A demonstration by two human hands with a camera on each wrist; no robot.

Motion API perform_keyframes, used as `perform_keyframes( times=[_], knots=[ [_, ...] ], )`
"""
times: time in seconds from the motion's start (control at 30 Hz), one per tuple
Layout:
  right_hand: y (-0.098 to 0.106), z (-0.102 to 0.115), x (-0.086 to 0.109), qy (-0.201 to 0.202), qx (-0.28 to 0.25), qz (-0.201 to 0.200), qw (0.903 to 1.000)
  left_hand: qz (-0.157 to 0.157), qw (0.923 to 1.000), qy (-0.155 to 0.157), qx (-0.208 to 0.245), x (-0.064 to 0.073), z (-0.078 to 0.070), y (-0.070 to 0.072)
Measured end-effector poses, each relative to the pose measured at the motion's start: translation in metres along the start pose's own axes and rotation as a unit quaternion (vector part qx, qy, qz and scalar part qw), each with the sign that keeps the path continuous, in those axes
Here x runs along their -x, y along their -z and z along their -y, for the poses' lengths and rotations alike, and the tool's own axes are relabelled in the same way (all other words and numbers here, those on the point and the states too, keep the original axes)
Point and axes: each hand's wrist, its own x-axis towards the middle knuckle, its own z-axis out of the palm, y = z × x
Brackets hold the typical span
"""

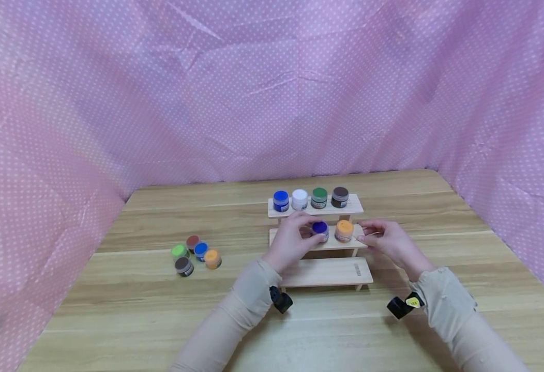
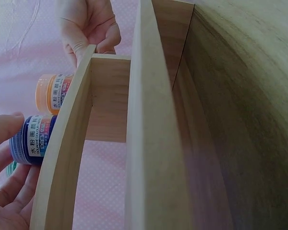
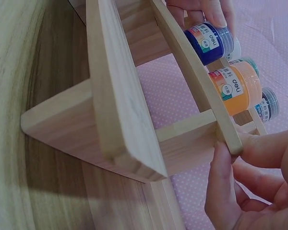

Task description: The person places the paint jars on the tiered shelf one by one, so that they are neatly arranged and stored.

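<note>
Nearby, orange jar beside purple jar, cloth behind

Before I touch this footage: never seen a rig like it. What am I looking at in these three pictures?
No robot here, just a person's bare left hand and right hand, with a small camera worn on each wrist. The widest picture comes from a camera on the head, looking forward and down. The other two are the wrist views, so the scene appears tilted.

On the wooden table stands a three-level wooden rack. Its top level carries a blue jar, white jar, green jar and dark brown jar. Five loose jars sit to the left.

The left hand holds a dark blue jar on the middle shelf, beside an orange jar; the right hand pinches that shelf's right end.
</note>
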Motion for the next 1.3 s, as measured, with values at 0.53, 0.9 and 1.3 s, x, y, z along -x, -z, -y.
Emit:
perform_keyframes(
  times=[0.53,0.9,1.3],
  knots=[
    [0.0009,0.0011,0.0005,-0.001,0.000,-0.002,1.0000,-0.011,0.9994,-0.019,-0.026,-0.0048,-0.0021,-0.0060],
    [0.0020,-0.0019,-0.0014,0.008,0.002,-0.007,0.9999,-0.010,0.9990,-0.003,-0.043,-0.0068,-0.0047,-0.0075],
    [0.0003,-0.0029,-0.0020,0.013,-0.007,-0.001,0.9999,-0.003,0.9992,0.004,-0.039,-0.0047,-0.0064,-0.0054]
  ],
)
